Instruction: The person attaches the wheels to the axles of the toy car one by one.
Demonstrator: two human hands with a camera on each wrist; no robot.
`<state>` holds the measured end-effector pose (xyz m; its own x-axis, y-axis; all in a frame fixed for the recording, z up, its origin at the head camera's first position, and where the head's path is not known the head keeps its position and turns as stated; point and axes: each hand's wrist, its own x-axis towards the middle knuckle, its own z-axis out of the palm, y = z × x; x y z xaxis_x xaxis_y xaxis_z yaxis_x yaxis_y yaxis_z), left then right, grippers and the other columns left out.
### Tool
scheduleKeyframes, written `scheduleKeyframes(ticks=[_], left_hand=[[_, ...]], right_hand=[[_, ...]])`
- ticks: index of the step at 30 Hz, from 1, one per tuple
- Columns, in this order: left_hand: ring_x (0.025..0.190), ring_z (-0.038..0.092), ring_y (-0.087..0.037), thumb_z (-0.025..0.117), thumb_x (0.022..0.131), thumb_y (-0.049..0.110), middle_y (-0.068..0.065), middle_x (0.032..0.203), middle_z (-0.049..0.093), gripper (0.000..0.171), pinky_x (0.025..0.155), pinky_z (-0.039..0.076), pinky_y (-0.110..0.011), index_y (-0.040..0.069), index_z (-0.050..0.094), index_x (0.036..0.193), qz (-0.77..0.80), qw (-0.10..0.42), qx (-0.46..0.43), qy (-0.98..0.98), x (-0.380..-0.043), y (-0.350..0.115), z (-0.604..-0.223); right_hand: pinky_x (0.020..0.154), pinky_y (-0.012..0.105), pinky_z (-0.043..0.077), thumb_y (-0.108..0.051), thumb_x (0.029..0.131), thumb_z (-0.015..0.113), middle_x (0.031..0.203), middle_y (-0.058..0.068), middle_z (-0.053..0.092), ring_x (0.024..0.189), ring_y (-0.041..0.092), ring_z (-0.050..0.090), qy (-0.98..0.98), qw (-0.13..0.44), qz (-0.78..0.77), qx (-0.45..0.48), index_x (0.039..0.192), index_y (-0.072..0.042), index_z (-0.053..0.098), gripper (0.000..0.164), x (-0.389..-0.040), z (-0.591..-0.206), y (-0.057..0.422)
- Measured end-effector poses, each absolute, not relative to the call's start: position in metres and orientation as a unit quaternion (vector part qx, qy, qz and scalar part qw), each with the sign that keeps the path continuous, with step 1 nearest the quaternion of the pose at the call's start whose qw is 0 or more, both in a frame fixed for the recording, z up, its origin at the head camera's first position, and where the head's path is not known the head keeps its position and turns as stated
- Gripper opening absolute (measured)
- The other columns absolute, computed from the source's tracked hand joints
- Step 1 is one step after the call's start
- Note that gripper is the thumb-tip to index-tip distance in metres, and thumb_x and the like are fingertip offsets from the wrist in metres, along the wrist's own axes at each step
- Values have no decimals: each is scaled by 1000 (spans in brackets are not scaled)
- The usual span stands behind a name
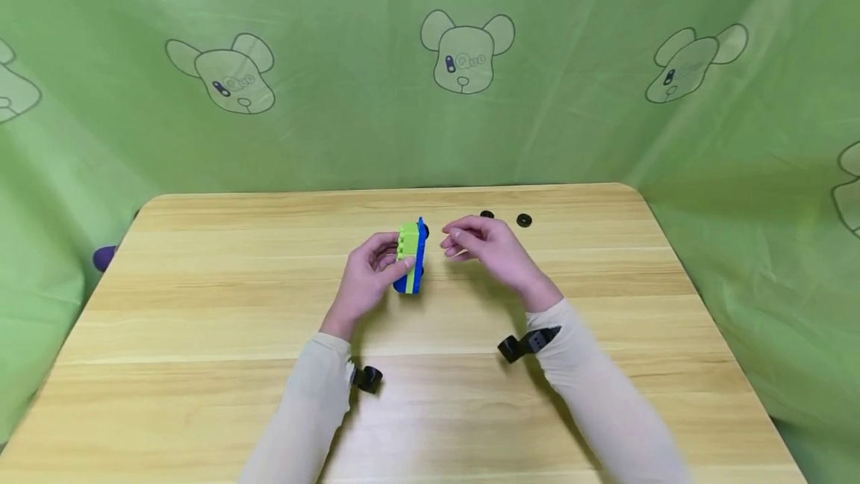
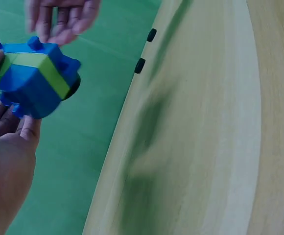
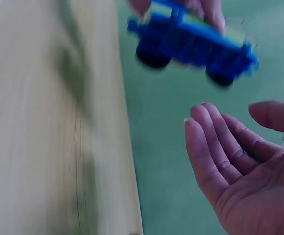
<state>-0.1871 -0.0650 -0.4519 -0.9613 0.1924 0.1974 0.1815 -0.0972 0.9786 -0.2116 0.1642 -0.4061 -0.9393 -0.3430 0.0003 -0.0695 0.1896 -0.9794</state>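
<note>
A blue and lime-green toy car built of blocks is held in my left hand, thumb on one side and fingers on the other, tipped on its side above the table. In the right wrist view, two black wheels sit along the blue underside of the toy car, slightly blurred. My right hand hovers a short way to the right of the car, not touching it. Its fingers are relaxed, and the right wrist view shows the palm holding nothing.
Two loose black wheels, one behind and right of my right hand and one partly hidden by it, lie near the far edge of the wooden table. A green curtain hangs behind. Something purple shows past the left edge.
</note>
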Motion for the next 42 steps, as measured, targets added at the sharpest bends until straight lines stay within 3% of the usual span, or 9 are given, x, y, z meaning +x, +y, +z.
scheduleKeyframes(ticks=[5, 9, 12, 18, 25, 42], left_hand=[[106, 58, -31, 70, 86, -4, -22, 116, 59, 49, 96, 50, -32, -11, 49, 129, 732, 25, 119, 671, -187, -67, -452], [112, 56, -30, 70, 87, -3, -22, 124, 56, 57, 99, 48, -32, -8, 43, 137, 727, 36, 95, 679, -188, -68, -452], [113, 55, -30, 70, 87, -2, -22, 126, 55, 58, 99, 48, -32, -7, 42, 138, 725, 36, 92, 681, -189, -68, -453], [107, 56, -31, 70, 88, -2, -22, 121, 57, 55, 96, 50, -29, -9, 46, 136, 724, 31, 100, 682, -189, -68, -454], [109, 57, -28, 72, 89, 6, -19, 121, 57, 55, 96, 50, -29, -5, 49, 137, 716, 54, 79, 691, -189, -68, -456], [108, 59, -29, 75, 87, 8, -20, 122, 58, 61, 94, 51, -29, -5, 47, 139, 700, 68, 68, 707, -190, -68, -460]], right_hand=[[88, 45, 53, -7, 95, 65, 107, 19, 67, 98, 35, 62, 839, 51, -524, -137, 119, 5, 62, 27, -231, -417, 192], [95, 43, 49, -5, 91, 68, 114, 20, 63, 106, 32, 59, 863, 31, -481, -150, 121, 5, 60, 33, -246, -423, 212], [100, 46, 46, -6, 90, 70, 122, 22, 58, 114, 36, 54, 871, 35, -465, -156, 126, 7, 56, 41, -258, -427, 225], [106, 49, 39, -12, 88, 74, 130, 15, 53, 123, 35, 48, 907, 30, -391, -156, 131, 2, 54, 49, -283, -440, 240], [109, 52, 34, -15, 86, 76, 131, 16, 52, 124, 37, 46, 929, 55, -326, -165, 134, 2, 53, 56, -304, -448, 243], [107, 51, 35, -10, 86, 75, 122, 19, 53, 117, 38, 49, 943, 80, -261, -188, 127, 3, 58, 47, -321, -456, 237]])
